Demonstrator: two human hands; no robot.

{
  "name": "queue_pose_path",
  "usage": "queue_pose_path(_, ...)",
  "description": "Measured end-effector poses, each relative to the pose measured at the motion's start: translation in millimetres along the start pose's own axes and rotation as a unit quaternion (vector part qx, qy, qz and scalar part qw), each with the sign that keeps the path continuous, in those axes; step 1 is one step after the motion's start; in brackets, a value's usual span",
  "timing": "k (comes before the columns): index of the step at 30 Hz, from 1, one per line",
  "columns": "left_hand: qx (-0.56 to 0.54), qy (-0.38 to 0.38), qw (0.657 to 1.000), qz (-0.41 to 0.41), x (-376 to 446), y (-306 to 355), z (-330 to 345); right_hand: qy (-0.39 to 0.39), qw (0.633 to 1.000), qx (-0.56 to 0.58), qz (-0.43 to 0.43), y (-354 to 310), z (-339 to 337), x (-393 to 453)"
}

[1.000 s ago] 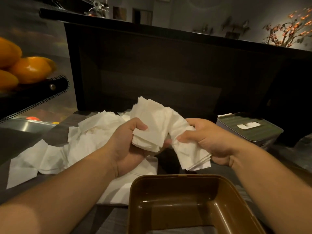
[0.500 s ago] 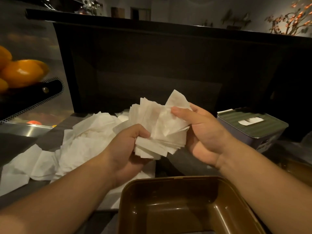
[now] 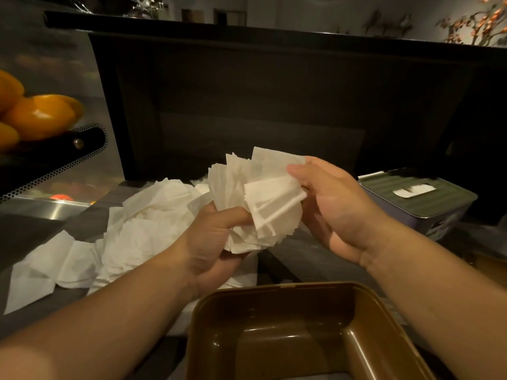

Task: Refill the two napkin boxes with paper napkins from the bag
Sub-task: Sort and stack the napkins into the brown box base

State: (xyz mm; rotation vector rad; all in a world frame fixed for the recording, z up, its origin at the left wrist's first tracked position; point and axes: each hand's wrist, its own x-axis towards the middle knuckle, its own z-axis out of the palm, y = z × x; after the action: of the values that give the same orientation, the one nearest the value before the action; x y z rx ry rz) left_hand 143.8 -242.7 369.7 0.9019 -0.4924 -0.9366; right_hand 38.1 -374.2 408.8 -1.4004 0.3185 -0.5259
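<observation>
My left hand (image 3: 211, 239) grips the lower end of a fanned stack of white paper napkins (image 3: 255, 193), held above the counter. My right hand (image 3: 334, 207) holds the stack's right side, its thumb pressed on the top napkin. Right below them stands an open brown napkin box (image 3: 277, 335), its inside bare. A second napkin box (image 3: 419, 198) with a green lid, a white napkin showing in its slot, stands at the right. The bag is not in view.
A loose heap of white napkins (image 3: 109, 237) lies spread over the dark counter at the left. A black perforated basket (image 3: 55, 157) with oranges (image 3: 38, 116) hangs at the far left. A tall dark panel (image 3: 274, 105) closes off the back.
Both hands have gathered the drooping napkins into one upright fan and lifted it slightly. The right hand has turned from gripping the hanging end to supporting the stack's side.
</observation>
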Motion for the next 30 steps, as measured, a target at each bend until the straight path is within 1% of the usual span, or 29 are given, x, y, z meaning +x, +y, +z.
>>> queue_pose_path(2,0.001,0.006,1.0,-0.003,1.3,-0.5,-0.7,-0.002,1.0,-0.012,-0.001,-0.1,-2.9,0.6)
queue_pose_path(3,-0.001,0.01,1.0,-0.008,2.2,-0.7,-2.1,-0.015,1.0,0.0,0.001,0.2,-4.7,1.3)
queue_pose_path(5,-0.012,0.023,0.999,-0.019,4.2,-0.8,-4.8,-0.056,0.998,0.019,0.005,-1.6,-8.3,1.9)
queue_pose_path(6,-0.018,0.031,0.999,-0.021,4.9,-0.7,-5.9,-0.076,0.997,0.004,-0.001,-3.4,-10.6,1.9)
queue_pose_path(8,-0.017,0.045,0.999,-0.012,5.9,-0.1,-7.6,-0.096,0.99,-0.095,-0.037,-6.8,-14.9,2.3)
queue_pose_path(10,-0.008,0.048,0.999,-0.003,5.9,0.5,-7.6,-0.121,0.973,-0.184,-0.074,-7.6,-17.6,2.1)
queue_pose_path(16,0.01,0.032,0.999,-0.026,4.6,1.3,-6.7,-0.188,0.931,-0.295,-0.104,-8.8,-25.6,0.2)
queue_pose_path(18,0.023,0.037,0.999,-0.026,5.3,-0.3,-6.5,-0.172,0.932,-0.3,-0.109,-8.2,-25.6,-1.2)
queue_pose_path(20,0.037,0.045,0.998,-0.025,5.0,-0.5,-5.3,-0.135,0.936,-0.303,-0.12,-7.4,-24.0,-0.7)
queue_pose_path(22,0.051,0.031,0.998,-0.023,4.5,-0.7,-4.3,-0.106,0.942,-0.296,-0.118,-6.1,-22.9,0.9)
queue_pose_path(25,0.066,0.025,0.997,-0.023,4.6,-0.9,-4.4,-0.061,0.962,-0.246,-0.099,-4.2,-21.8,2.9)
queue_pose_path(28,0.077,0.001,0.997,-0.03,4.0,-2.0,-4.2,0.003,0.968,-0.237,-0.082,-1.5,-20.4,7.2)
queue_pose_path(30,0.069,-0.009,0.997,-0.033,3.4,-1.6,-4.3,0.02,0.976,-0.211,-0.055,1.4,-21.1,10.5)
